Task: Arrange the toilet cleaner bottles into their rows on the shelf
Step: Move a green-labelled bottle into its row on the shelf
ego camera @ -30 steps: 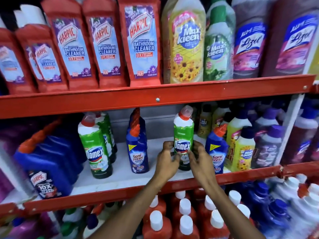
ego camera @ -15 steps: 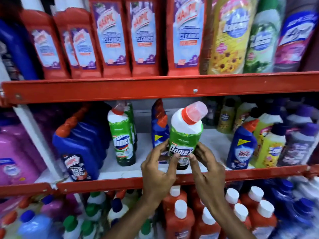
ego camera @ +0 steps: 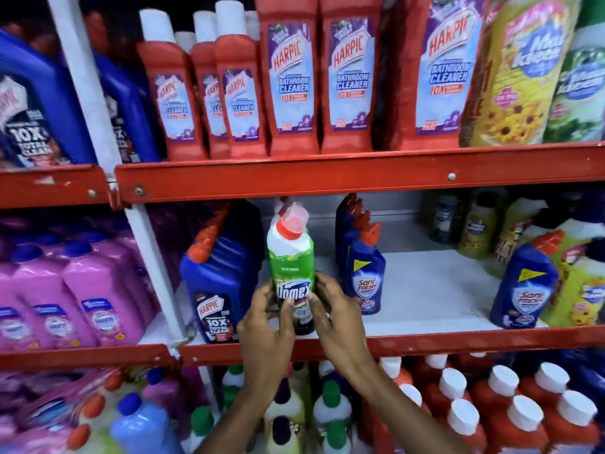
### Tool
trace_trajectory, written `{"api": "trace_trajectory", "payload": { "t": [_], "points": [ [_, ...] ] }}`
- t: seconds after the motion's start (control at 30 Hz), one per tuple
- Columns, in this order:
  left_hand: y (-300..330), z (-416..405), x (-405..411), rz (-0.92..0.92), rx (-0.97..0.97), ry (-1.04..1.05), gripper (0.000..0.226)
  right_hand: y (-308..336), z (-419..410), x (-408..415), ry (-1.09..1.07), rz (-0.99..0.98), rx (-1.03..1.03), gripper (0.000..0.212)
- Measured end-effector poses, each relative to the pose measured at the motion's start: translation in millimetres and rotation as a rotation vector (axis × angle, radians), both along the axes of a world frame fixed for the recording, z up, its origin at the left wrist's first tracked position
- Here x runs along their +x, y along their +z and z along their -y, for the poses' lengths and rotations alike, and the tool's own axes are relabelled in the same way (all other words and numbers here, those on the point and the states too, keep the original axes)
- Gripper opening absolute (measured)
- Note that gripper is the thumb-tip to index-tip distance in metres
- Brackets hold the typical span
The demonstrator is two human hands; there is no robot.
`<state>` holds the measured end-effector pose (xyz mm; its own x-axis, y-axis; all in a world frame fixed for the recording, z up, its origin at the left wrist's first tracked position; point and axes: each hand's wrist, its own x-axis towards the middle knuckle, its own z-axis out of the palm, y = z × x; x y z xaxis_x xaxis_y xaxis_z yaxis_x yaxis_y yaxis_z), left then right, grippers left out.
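Domex bottle [ego camera: 291, 270]: a second ago it stood at the middle of the shelf, right of the first Sani Fresh row; half a second ago it was lifted and tilted; now it is upright just left of that row, at the shelf's front edge, between that row and the blue Harpic bottles [ego camera: 217, 283].
Meaning for the task: I judge the bottle has reached its own Domex row; another cap shows just behind it, so little more than letting go remains.
Shelf [ego camera: 422, 290]: white board with a red front lip; right of the Domex bottle it is bare as far as a lone Sani Fresh bottle [ego camera: 523, 286], which probably still needs moving to the Sani Fresh row [ego camera: 363, 270].
Room: a shop rack, crowded above and below the Domex bottle.
Left hand [ego camera: 265, 326]: its grip is clamped on the label's left side.
Right hand [ego camera: 337, 319]: its grip is clamped on the right side.
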<state>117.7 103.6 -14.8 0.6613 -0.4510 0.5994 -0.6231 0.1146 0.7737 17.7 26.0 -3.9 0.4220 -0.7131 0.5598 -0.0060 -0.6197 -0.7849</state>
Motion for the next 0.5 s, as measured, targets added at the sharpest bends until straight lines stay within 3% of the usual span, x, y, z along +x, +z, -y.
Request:
{"api": "trace_trajectory", "payload": {
  "t": [0.27,0.37,0.5],
  "points": [
    [-8,0,12,0.038,0.07,-0.016,0.044,-11,8,11,-0.076,-0.056,0.026,0.037],
    [-12,-1,10,0.093,0.065,0.0,0.048,-10,7,2,-0.076,-0.106,0.013,0.047],
    [-7,-3,-5,0.44,-0.108,0.086,0.051,-1,2,-32,-0.281,-0.212,-0.238,0.061]
  ]
}}
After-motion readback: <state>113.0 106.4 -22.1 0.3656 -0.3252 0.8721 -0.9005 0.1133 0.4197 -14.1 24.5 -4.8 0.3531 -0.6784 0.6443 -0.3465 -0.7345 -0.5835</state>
